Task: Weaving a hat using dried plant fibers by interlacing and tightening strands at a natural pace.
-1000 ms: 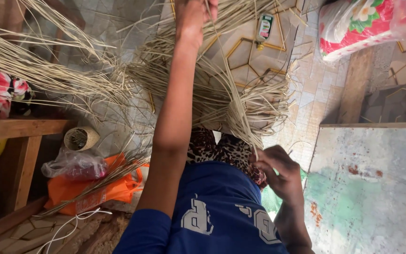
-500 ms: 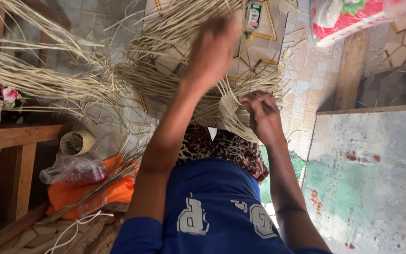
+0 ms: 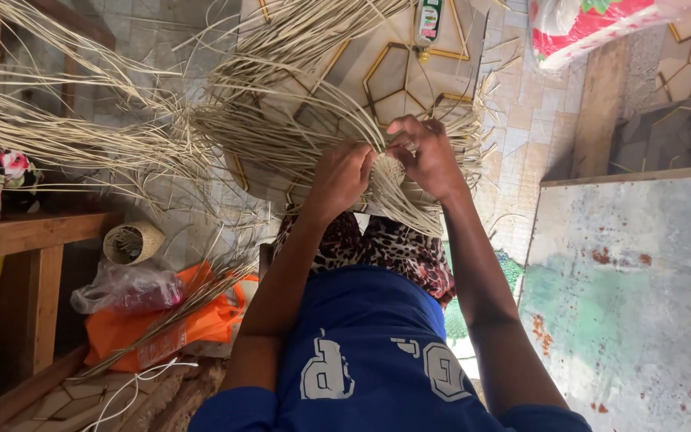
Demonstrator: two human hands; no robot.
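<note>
We look down over a blue shirt at our two hands, which meet on a small woven piece [image 3: 391, 170] of pale straw held above our lap. Our left hand [image 3: 344, 178] curls closed around the left side of the woven piece, fingers folded over it, so its grip is shut on the work. Our right hand [image 3: 428, 156] closes on the right side, thumb and fingers pinching at the top edge of the same piece. The two hands nearly touch across it.

From the woven piece, long loose straw strands [image 3: 281, 112] fan outward. Most sweep up and to the left of the woven piece, lying nearly level as they reach the picture's left edge; a shorter sheaf runs down and to the right of it, under our right hand. We cannot tell which way the woven piece itself is turned, as the hands cover most of it.

Below and left of the woven piece sits a small woven basket [image 3: 133, 242] beside a wooden bench [image 3: 37, 234], with a clear plastic bag [image 3: 125, 290] on an orange bag [image 3: 201, 320] beneath. Far above the woven piece a green bottle [image 3: 429, 22] lies on the tiled floor [image 3: 537, 120].
</note>
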